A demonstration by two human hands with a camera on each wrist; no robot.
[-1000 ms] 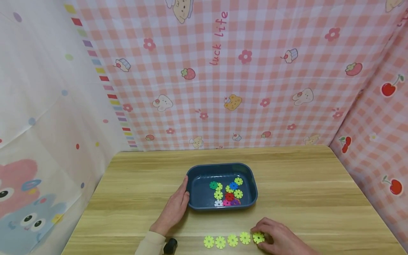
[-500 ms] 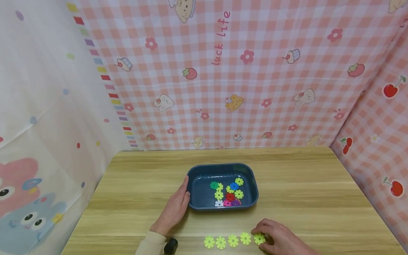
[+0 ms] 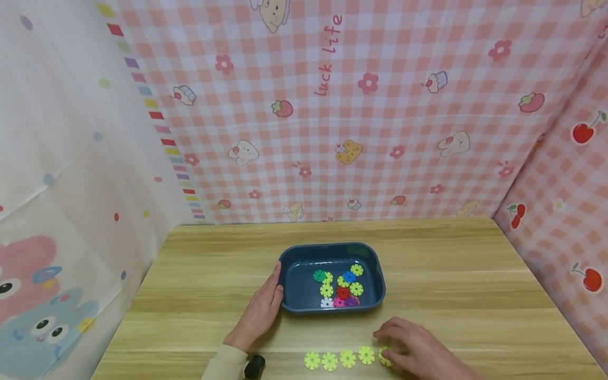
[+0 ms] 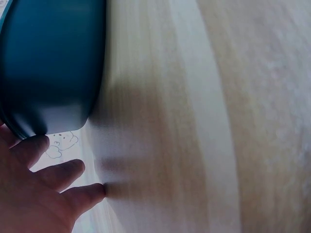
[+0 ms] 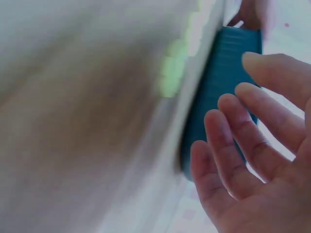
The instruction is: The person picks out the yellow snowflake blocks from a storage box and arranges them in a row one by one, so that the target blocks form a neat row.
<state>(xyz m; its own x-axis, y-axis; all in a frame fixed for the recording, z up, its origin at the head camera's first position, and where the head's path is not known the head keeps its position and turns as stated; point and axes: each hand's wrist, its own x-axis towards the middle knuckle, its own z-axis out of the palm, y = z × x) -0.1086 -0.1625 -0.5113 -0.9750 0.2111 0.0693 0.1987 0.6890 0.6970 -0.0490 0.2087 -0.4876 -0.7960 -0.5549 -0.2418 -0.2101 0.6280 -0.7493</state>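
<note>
My left hand (image 3: pixel 258 314) rests against the left end of a dark blue tray (image 3: pixel 296 290), its fingers nearly straight. The left wrist view shows its fingertips (image 4: pixel 73 167) spread beside the tray wall (image 4: pixel 53 63). At the front of the table, my right hand (image 3: pixel 413 345) hovers over the right end of a row of yellow-green notched plastic discs (image 3: pixel 348 359). It partly hides the last disc (image 3: pixel 382 354). Seen from the right wrist, the fingers (image 5: pixel 228 141) are loosely bent and hold nothing.
Several notched discs lie inside the tray toward its right: yellow-green, a green one (image 3: pixel 319 276), a blue one (image 3: pixel 349 277), a red one (image 3: pixel 343 293), white, pink and purple. A wooden table (image 3: pixel 451 274) carries everything, with patterned cloth (image 3: pixel 351 116) behind.
My right hand has let go of the last disc in the row and lifted slightly off it, fingers spreading. The left hand and the tray stay where they were.
</note>
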